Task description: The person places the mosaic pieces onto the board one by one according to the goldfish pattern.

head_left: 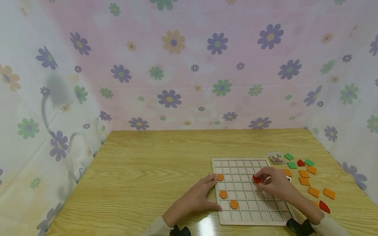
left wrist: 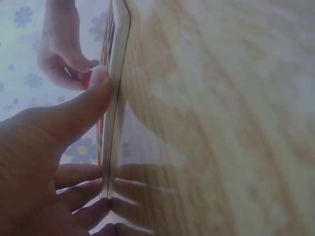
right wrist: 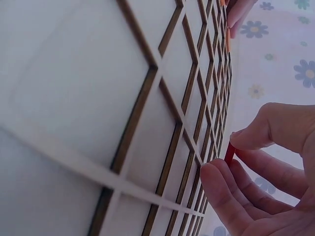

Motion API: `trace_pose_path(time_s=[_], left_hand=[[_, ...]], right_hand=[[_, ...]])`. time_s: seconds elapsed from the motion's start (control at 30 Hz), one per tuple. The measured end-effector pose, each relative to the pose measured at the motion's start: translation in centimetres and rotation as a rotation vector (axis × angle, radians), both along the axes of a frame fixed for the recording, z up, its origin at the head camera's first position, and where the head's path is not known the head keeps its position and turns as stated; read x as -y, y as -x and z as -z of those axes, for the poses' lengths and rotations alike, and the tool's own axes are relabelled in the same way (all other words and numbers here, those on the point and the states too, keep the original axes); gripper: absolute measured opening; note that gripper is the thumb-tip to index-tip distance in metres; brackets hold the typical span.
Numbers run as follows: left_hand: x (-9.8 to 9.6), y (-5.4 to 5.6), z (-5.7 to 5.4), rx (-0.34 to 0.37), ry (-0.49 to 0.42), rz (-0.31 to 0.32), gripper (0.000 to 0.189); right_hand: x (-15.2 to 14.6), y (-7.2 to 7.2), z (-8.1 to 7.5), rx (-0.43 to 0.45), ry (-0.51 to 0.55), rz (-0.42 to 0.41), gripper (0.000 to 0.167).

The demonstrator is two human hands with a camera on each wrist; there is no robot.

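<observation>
A pale grid board [head_left: 265, 215] lies on the wooden table, with orange round discs [head_left: 234, 205] in squares at its left side. My right hand [head_left: 276, 183] pinches a small red piece [head_left: 256, 179] between thumb and fingers over the board's right half. In the right wrist view the red piece [right wrist: 230, 153] is seen edge-on, close to the grid. My left hand [head_left: 198, 196] rests at the board's left edge, thumb and fingers spread along it. The thumb [left wrist: 86, 105] touches the rim in the left wrist view.
Right of the board lie several orange tiles [head_left: 329, 193], green tiles [head_left: 288, 156] and red curved pieces [head_left: 324, 206]. A patterned card [head_left: 276, 158] sits by the board's far right corner. Flowered cloth [head_left: 195, 82] hangs behind the table and at both sides.
</observation>
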State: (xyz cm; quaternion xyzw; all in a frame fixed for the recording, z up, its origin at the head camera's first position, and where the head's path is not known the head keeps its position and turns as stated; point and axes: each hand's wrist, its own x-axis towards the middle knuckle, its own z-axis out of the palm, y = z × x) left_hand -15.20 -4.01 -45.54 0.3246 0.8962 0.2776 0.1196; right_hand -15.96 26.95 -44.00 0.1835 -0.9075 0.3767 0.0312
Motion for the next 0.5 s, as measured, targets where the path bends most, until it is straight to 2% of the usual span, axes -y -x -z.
trace_pose_path(time_s=[0.2, 0.5], left_hand=[[0.0, 0.0, 0.1, -0.019, 0.000, 0.001, 0.093], [0.1, -0.1, 0.0, -0.017, 0.002, -0.005, 0.094]], right_hand=[[0.7, 0.3, 0.2, -0.013, -0.017, 0.013, 0.019], [1.7, 0.7, 0.1, 0.007, -0.055, -0.009, 0.018]])
